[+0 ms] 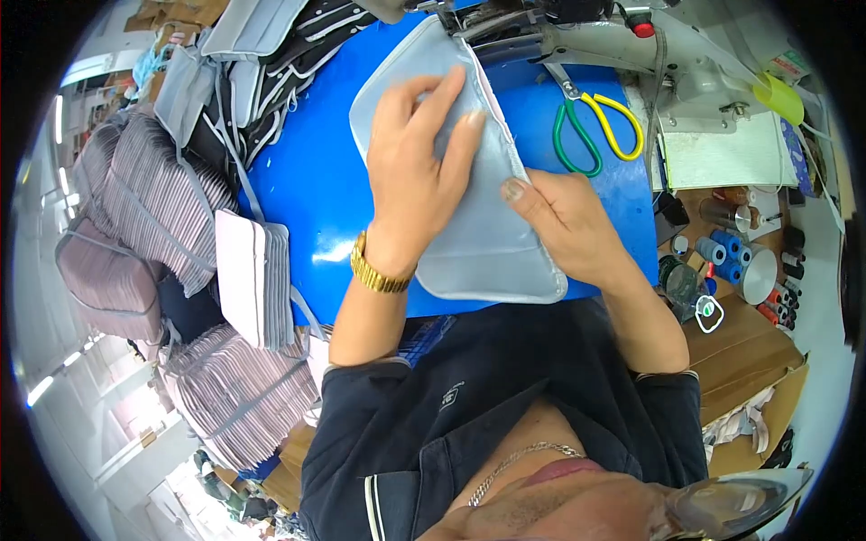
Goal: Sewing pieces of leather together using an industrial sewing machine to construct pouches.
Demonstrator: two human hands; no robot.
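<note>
A grey padded fabric panel [492, 248] with a piped edge lies on the blue sewing table [307, 180], its far end under the sewing machine [649, 45]. My left hand [424, 162], with a gold watch on the wrist, presses flat on the panel's middle, fingers spread. My right hand [564, 221] pinches the panel's right edge between thumb and fingers.
Green-and-yellow scissors [591, 126] lie on the table to the right of the panel. Stacks of grey and striped fabric pieces [162, 207] pile up at the left. Thread spools [726, 252] and small tools sit on a cardboard surface at the right.
</note>
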